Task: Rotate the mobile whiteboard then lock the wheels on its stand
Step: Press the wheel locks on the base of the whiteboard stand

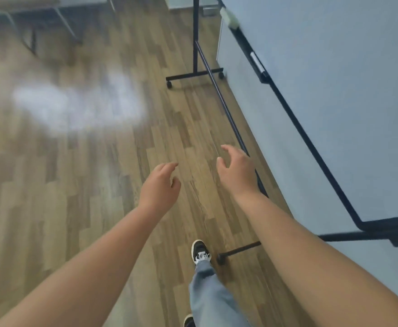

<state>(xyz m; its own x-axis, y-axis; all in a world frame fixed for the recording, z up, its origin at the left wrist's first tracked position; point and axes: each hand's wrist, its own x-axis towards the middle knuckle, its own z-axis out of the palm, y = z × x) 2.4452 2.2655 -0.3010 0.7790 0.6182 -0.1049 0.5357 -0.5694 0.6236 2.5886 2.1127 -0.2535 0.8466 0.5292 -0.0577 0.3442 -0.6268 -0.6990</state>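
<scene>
Left hand (pixel 160 185), right hand (pixel 237 172) empty, spread; whiteboard (pixel 335 90) at right

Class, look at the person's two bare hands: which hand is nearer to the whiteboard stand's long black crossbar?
Right. The right hand hangs open directly in front of the crossbar, overlapping it in view. The left hand, also open, hangs over bare floor, farther to the left.

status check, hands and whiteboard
Left hand and right hand open, empty, off the board. White black-framed mobile whiteboard at right. Near black caster beside black-and-white sneaker.
</scene>
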